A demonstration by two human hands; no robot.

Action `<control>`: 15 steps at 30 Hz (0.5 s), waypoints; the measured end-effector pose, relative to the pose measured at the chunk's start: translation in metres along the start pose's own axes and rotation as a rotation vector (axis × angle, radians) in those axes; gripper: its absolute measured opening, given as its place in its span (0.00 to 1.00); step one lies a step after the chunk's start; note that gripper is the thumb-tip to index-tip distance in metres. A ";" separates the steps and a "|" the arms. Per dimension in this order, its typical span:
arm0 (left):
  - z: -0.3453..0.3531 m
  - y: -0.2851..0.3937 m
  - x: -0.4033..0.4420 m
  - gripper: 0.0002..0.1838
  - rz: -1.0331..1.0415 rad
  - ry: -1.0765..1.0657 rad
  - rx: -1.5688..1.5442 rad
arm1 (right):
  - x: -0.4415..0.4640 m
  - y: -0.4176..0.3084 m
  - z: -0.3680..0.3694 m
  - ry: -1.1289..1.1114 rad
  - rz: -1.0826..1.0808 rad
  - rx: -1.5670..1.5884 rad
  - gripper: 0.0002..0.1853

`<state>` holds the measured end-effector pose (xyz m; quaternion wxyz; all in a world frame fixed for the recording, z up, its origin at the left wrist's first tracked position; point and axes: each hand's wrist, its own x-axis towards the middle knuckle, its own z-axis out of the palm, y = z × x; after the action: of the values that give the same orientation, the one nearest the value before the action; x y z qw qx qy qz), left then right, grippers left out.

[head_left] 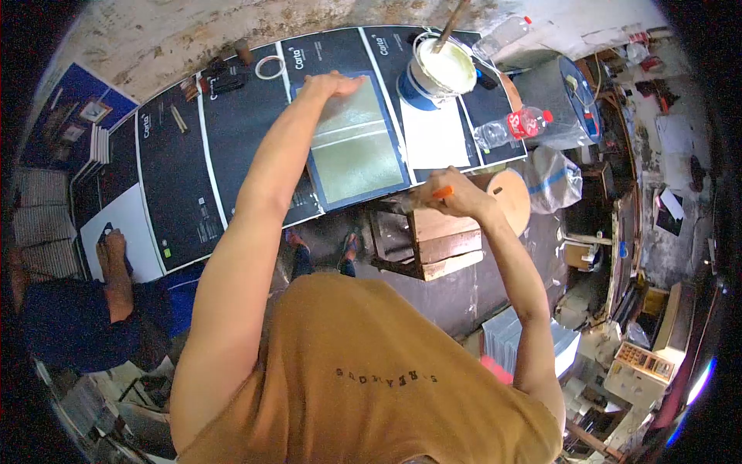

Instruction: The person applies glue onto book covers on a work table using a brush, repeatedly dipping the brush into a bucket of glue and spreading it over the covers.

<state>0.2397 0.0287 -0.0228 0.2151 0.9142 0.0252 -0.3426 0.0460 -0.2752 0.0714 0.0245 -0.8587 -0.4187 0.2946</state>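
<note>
Fisheye bend, black corners; centre bright, lower left dim.

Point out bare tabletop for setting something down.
Free: black tabletop between the leftmost white sheet and the blue-edged panel, nearer than the sticks, left arm partly over it; a smaller patch beyond the left hand. Crowded: right end, with bucket, white paper and bottles.

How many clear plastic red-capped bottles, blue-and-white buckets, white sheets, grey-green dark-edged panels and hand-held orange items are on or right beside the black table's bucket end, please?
Clear plastic red-capped bottles: 2
Round blue-and-white bucket: 1
Rectangular white sheet: 1
Rectangular grey-green dark-edged panel: 1
Orange item, right hand: 1
Total: 6
</note>
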 end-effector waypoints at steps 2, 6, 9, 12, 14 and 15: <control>0.001 0.003 0.016 0.45 0.003 -0.023 -0.004 | 0.006 0.010 0.002 0.403 -0.126 -0.001 0.12; 0.021 -0.017 0.084 0.50 0.055 0.031 -0.019 | 0.016 0.023 0.036 0.347 0.106 0.027 0.15; 0.012 -0.018 0.022 0.46 0.165 0.179 0.057 | -0.035 0.030 0.048 0.315 0.136 0.198 0.16; 0.065 -0.060 -0.029 0.30 0.504 0.670 -0.053 | -0.091 0.032 0.044 0.406 0.198 0.497 0.17; 0.097 -0.075 -0.083 0.28 0.512 0.869 -0.158 | -0.108 0.024 0.036 0.555 0.459 0.971 0.18; 0.105 -0.078 -0.115 0.30 0.448 0.773 -0.146 | -0.098 0.006 0.026 0.864 0.417 1.036 0.18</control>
<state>0.0724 0.0675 -0.0498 0.3228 0.9403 -0.0704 0.0814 -0.0105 -0.3566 0.0956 0.5372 -0.8389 -0.0040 0.0871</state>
